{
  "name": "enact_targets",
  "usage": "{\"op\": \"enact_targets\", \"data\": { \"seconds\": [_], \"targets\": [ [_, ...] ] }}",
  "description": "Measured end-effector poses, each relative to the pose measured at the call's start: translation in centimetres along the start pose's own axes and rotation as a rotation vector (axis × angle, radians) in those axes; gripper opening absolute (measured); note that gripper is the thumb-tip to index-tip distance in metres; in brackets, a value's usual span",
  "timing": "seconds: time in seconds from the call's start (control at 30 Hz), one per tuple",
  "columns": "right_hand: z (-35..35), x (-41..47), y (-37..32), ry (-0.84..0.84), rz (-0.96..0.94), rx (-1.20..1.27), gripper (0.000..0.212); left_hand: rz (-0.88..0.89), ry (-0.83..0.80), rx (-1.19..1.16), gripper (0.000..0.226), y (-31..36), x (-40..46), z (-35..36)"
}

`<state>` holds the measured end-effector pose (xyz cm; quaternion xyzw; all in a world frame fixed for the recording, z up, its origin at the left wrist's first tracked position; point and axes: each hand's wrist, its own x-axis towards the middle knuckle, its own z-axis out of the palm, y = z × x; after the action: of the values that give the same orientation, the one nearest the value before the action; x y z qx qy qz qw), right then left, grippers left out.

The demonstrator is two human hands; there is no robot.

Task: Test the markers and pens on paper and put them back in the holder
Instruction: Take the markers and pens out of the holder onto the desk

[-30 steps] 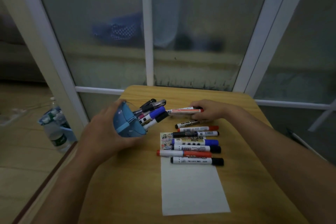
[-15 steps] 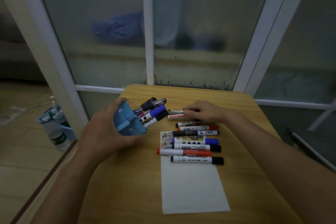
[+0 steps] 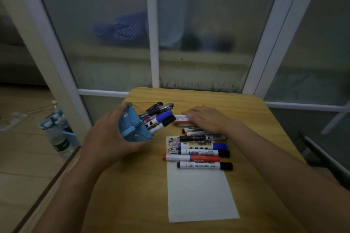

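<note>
My left hand grips a blue pen holder, tipped on its side with its mouth facing right. Several pens and markers stick out of it. My right hand lies flat, fingers straight, on a red marker at the far end of a row. Several more markers lie side by side across the top of a white sheet of paper, which carries coloured scribbles at its top left.
The wooden table is small, with its left edge close to my left forearm. A glass partition with white frames stands right behind it. Water bottles sit on the floor to the left.
My right hand held the red marker near the holder's mouth, then lowered it to the table at the top of the row. It now rests flat over it. The holder stayed tilted.
</note>
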<state>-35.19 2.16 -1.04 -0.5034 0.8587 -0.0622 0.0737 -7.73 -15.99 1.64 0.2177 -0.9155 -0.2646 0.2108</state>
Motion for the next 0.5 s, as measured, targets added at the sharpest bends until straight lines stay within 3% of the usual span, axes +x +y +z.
{"op": "enact_targets", "data": {
  "seconds": [0.5],
  "targets": [
    [1.5, -0.8, 0.1, 0.103, -0.002, 0.17, 0.05, 0.001, 0.004, 0.006, 0.12, 0.5, -0.3, -0.1]
  ]
}}
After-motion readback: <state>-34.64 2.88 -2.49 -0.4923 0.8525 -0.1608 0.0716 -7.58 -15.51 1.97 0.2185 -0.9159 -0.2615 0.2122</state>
